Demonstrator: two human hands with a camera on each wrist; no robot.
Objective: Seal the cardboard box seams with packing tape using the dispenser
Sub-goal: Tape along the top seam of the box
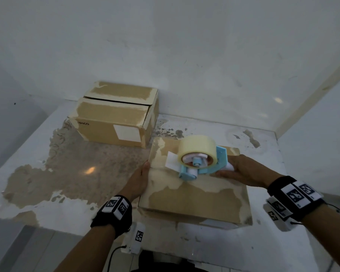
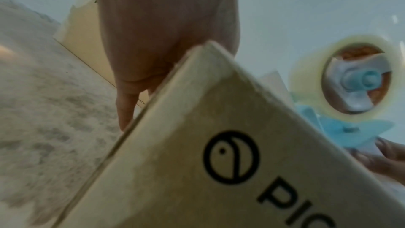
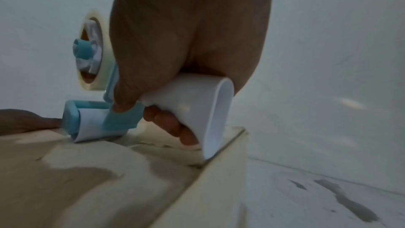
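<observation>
Gripping the white handle (image 3: 192,96) of the tape dispenser (image 1: 201,163), the right hand (image 1: 245,171) has its fingers (image 3: 173,124) curled under the handle and its thumb on the blue frame, and it holds the tool down on top of the near cardboard box (image 1: 196,195). The dispenser's white roller (image 3: 96,127) at the front end touches the box top, while the handle's open end lies at the box's right edge. A pale yellowish roll of tape (image 1: 197,148) sits on the dispenser's hub, standing above the box, and a white flap (image 1: 172,160) sticks out toward the left from under the roll. The left hand (image 1: 139,179) lies against the left side of the same box near its far corner, thumb on the top edge and fingers (image 2: 124,110) pointing down along the side wall; they look fairly straight, pressing rather than wrapping. That side wall carries a printed round logo with the letters PIC visible in the left wrist view. The box lies flat on the worn white counter (image 1: 67,173), whose coating has peeled away in large brown patches. A second cardboard box (image 1: 114,114), with a white label on its front, stands farther back and to the left against the wall, well apart from both hands; its top flaps show a dark open seam between them.
</observation>
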